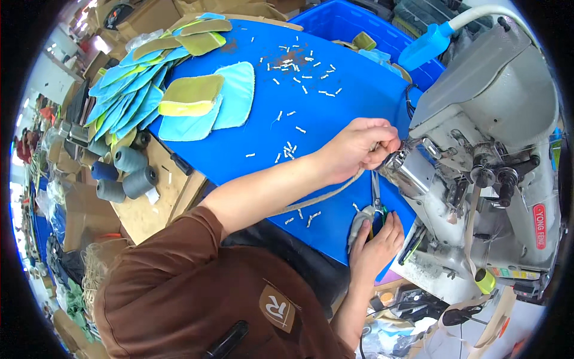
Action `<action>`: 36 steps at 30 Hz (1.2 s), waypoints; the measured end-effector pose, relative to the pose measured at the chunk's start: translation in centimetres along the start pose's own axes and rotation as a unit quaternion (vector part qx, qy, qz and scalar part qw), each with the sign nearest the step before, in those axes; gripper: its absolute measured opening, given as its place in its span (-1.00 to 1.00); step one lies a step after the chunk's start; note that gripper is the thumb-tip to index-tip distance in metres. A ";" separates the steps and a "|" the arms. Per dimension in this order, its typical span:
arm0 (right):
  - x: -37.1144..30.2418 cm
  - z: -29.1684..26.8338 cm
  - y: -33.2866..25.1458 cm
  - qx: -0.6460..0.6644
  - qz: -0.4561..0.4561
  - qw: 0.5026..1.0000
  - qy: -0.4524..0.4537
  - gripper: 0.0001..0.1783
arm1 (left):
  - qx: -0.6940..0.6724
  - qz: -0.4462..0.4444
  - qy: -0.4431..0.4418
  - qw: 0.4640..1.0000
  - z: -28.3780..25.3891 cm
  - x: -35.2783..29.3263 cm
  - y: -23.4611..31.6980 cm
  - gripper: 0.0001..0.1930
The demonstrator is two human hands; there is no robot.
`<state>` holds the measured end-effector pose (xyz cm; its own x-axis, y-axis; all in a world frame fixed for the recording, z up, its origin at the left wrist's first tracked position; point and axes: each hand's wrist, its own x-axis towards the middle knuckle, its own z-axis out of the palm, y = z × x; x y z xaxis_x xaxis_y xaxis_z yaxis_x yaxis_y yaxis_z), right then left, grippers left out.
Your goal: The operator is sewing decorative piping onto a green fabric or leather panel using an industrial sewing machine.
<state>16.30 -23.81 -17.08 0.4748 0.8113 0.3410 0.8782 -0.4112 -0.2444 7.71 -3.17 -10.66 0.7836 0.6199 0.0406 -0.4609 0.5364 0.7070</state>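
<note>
pinching a pale strip (317, 201) near the sewing machine (508, 107) with left fingers (382, 133), likely for control, and gripping scissors (376, 208) with right fingers (391, 226), perhaps for handiness.

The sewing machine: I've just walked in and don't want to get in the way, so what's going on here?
One person's left hand pinches a pale strip close to the sewing machine. Their right hand holds scissors by the handles. Pale snippets lie scattered on the blue table, and blue and olive fabric pieces are piled at its far left.
</note>
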 end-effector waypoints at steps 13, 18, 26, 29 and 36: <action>-0.7 -1.8 -2.2 0.115 -0.019 0.992 0.048 -0.44 | 0.130 0.157 0.097 0.974 -1.8 -2.4 1.3 -0.74; 2.0 -0.9 -8.9 0.640 0.023 0.756 -0.138 -0.54 | 0.129 0.089 0.053 0.986 0.8 -8.4 1.9 -0.64; 2.9 -2.7 -13.1 0.678 0.090 0.704 -0.193 -0.81 | 0.146 0.137 0.163 0.966 -3.3 -13.4 5.4 -0.71; 2.6 -3.0 -12.9 0.701 0.096 0.678 -0.197 -0.82 | 0.329 0.080 0.033 0.940 -3.6 -14.4 4.5 -0.84; 1.3 -3.5 -12.1 0.575 0.037 0.802 -0.158 -0.77 | 0.260 0.106 0.172 0.944 -0.5 -12.9 6.6 -0.78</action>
<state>6.47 -19.18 -10.48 0.3255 0.9418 0.0845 0.1280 0.0446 -0.9908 -5.62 -7.40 -6.88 0.4738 0.8791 0.0514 -0.2553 0.0813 0.9634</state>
